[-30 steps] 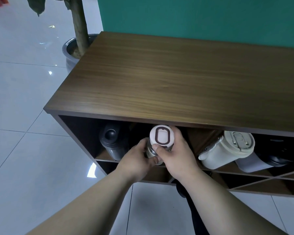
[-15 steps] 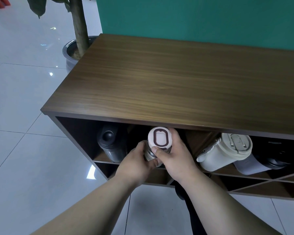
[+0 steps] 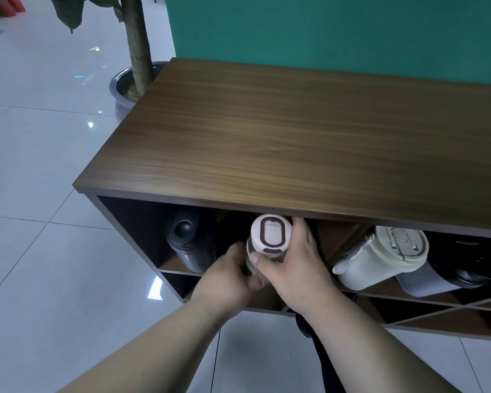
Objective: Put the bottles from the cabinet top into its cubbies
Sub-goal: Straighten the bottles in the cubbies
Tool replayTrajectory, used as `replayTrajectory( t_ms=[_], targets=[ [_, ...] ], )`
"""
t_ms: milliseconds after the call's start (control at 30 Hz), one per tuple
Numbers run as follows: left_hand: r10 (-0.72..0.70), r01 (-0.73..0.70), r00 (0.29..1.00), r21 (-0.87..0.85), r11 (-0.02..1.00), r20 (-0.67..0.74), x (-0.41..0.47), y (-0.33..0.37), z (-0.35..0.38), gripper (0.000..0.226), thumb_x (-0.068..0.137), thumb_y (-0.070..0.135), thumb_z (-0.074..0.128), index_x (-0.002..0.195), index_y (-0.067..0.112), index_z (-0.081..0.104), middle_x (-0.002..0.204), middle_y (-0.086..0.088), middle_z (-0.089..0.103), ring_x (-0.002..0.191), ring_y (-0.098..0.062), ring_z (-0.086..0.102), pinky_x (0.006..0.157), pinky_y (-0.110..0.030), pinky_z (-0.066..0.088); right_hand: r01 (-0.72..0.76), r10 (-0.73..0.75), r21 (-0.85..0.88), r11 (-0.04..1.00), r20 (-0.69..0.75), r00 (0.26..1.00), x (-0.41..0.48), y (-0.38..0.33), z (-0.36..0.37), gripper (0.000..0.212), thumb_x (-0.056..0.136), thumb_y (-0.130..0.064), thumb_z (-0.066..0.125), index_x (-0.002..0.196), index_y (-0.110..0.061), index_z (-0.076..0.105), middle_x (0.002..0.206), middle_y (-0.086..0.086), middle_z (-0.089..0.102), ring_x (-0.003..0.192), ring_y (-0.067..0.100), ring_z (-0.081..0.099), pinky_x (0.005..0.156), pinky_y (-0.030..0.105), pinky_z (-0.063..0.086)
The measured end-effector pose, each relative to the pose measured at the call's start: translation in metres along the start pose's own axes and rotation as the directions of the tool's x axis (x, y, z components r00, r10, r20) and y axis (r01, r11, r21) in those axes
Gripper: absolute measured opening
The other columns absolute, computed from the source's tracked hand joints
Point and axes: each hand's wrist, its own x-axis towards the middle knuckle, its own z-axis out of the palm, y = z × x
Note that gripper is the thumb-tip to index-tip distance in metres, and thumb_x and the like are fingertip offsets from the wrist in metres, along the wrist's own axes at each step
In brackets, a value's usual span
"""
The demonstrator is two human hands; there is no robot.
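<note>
Head view, nearest first: left hand and right hand both wrapped tight round one white-capped bottle, left at its 8 o'clock, right at its 4 o'clock, cap toward the camera, body lying in the mouth of a top-row cubby. Either side in that row: black bottle at 9 o'clock; cream mug and grey-and-black flask at 3 o'clock. Beyond, at 12 o'clock: bare wooden cabinet top, then green wall, potted plant at 11 o'clock.
</note>
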Motion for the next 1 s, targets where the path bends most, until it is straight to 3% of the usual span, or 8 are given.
replayTrajectory(
  t_ms=[100, 167, 233, 300, 433, 533, 700, 1000],
  targets=[
    [-0.049, 0.037, 0.992, 0.107, 0.994, 0.118, -0.011, -0.004, -0.012, 0.032, 0.078, 0.055, 0.066, 0.101, 0.034, 0.059, 0.088, 0.015, 0.071, 0.083, -0.007, 0.067, 0.067, -0.024, 0.052, 0.179, -0.191, -0.168, 0.969, -0.057, 0.980, -0.012, -0.020, 0.005, 0.074, 0.071, -0.054, 0.059, 0.133, -0.018, 0.046, 0.137, 0.000, 0.050, 0.136, 0.023, 0.042, 0.116, 0.041, 0.036],
    [-0.080, 0.025, 0.971, 0.237, 0.971, 0.226, -0.016, -0.012, -0.025, 0.029, 0.084, 0.045, 0.056, 0.107, 0.029, 0.064, 0.096, 0.011, 0.068, 0.092, -0.017, 0.065, 0.075, -0.029, 0.051, 0.264, -0.264, -0.186, 0.946, 0.022, 0.964, -0.019, -0.035, 0.013, 0.077, 0.076, -0.051, 0.056, 0.145, -0.019, 0.041, 0.148, -0.002, 0.045, 0.144, 0.018, 0.032, 0.123, 0.039, 0.025],
    [-0.126, 0.030, 0.956, 0.337, 0.941, 0.265, -0.020, -0.027, -0.039, 0.037, 0.093, 0.037, 0.048, 0.126, 0.024, 0.062, 0.124, 0.003, 0.068, 0.112, -0.023, 0.060, 0.089, -0.030, 0.047, 0.307, -0.286, -0.154, 0.939, 0.143, 0.947, -0.023, -0.048, 0.024, 0.085, 0.083, -0.049, 0.056, 0.158, -0.024, 0.026, 0.163, -0.009, 0.028, 0.150, -0.002, 0.010, 0.123, 0.018, 0.002],
    [-0.216, 0.148, 0.963, 0.358, 0.922, 0.160, -0.020, -0.047, -0.053, 0.054, 0.084, 0.055, 0.047, 0.128, 0.027, 0.058, 0.131, 0.001, 0.068, 0.112, -0.023, 0.062, 0.087, -0.030, 0.048, 0.283, -0.255, -0.097, 0.954, 0.231, 0.939, -0.020, -0.055, 0.038, 0.088, 0.090, -0.045, 0.062, 0.162, -0.025, 0.015, 0.168, -0.012, 0.016, 0.143, -0.014, 0.000, 0.108, 0.000, -0.010],
    [-0.296, 0.307, 0.950, 0.125, 0.944, -0.096, -0.017, -0.067, -0.073, 0.054, 0.060, 0.068, 0.057, 0.101, 0.035, 0.045, 0.106, 0.013, 0.073, 0.097, -0.017, 0.068, 0.077, -0.033, 0.054, 0.176, -0.173, -0.005, 0.984, 0.166, 0.971, -0.003, -0.060, 0.066, 0.094, 0.085, -0.037, 0.075, 0.160, -0.025, 0.020, 0.164, -0.009, 0.028, 0.150, 0.003, 0.018, 0.107, 0.000, 0.001],
    [-0.242, 0.252, 0.954, 0.041, 0.967, -0.175, -0.012, -0.064, -0.080, 0.053, 0.067, 0.057, 0.064, 0.108, 0.031, 0.044, 0.103, 0.012, 0.074, 0.094, -0.019, 0.071, 0.083, -0.041, 0.059, 0.048, -0.056, 0.044, 0.998, 0.212, 0.976, 0.007, -0.058, 0.079, 0.104, 0.080, -0.045, 0.079, 0.161, -0.030, 0.015, 0.165, -0.008, 0.029, 0.152, 0.009, 0.023, 0.110, 0.014, 0.013],
    [-0.172, 0.171, 0.967, -0.020, 0.985, -0.188, -0.003, -0.060, -0.080, 0.048, 0.084, 0.047, 0.066, 0.127, 0.036, 0.047, 0.110, 0.013, 0.071, 0.096, -0.016, 0.070, 0.084, -0.038, 0.059, -0.021, 0.008, 0.061, 0.998, 0.206, 0.979, 0.016, -0.053, 0.093, 0.106, 0.075, -0.046, 0.083, 0.159, -0.031, 0.020, 0.160, -0.007, 0.040, 0.147, 0.011, 0.035, 0.105, 0.017, 0.025],
    [-0.149, 0.134, 0.960, -0.080, 0.988, -0.236, 0.000, -0.065, -0.071, 0.033, 0.090, 0.046, 0.059, 0.119, 0.031, 0.048, 0.106, 0.010, 0.070, 0.086, -0.016, 0.065, 0.064, -0.027, 0.048, -0.063, 0.044, 0.132, 0.989, 0.145, 0.988, 0.020, -0.048, 0.107, 0.101, 0.069, -0.055, 0.078, 0.155, -0.035, 0.029, 0.151, -0.009, 0.052, 0.139, 0.010, 0.049, 0.114, 0.033, 0.040]
  ],
)
